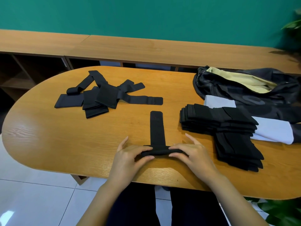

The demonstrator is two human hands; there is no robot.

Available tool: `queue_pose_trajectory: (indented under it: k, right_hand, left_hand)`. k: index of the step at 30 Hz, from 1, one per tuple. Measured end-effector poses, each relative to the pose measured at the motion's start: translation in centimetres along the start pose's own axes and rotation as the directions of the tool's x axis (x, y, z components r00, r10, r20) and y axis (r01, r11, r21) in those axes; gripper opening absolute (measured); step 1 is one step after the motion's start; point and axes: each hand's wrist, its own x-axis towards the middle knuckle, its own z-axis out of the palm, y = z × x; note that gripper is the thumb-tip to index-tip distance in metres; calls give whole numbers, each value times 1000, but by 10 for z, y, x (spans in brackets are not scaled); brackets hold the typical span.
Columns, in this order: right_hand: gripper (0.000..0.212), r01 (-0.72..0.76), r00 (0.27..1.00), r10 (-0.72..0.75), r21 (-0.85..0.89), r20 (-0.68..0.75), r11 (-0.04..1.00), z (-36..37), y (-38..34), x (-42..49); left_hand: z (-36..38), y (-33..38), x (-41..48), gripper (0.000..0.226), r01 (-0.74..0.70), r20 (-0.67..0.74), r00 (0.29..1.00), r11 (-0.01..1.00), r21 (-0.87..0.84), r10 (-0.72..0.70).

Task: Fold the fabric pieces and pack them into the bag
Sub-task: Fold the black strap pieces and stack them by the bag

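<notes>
One oval table (pixel 48 136), possibly plants (pixel 281 212) beside

Bare table (pixel 48 136) left of hands (pixel 160 154)

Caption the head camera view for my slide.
On the table, left hand and right hand grip a black fabric piece; folded stack and bag to the right.

The left grip (pixel 128 158) and the right grip (pixel 195 156) are 2 bare hands with slim, tapering fingers. The 2 forearms (pixel 104 198) behind them are bare from the wrists down to the lower edge of the view. Between the forearms show 2 legs in dark navy trousers (pixel 135 212) of plain, smooth cloth, 1 narrow gap parting the legs.
</notes>
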Motion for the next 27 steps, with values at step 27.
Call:
queue_pose_trajectory:
  k: [27]
  right_hand:
    - [46, -317, 937, 335, 161, -101, 935, 14, -12, 20]
  left_hand:
    - [12, 4, 19, 61, 377, -155, 910, 923, -74, -384]
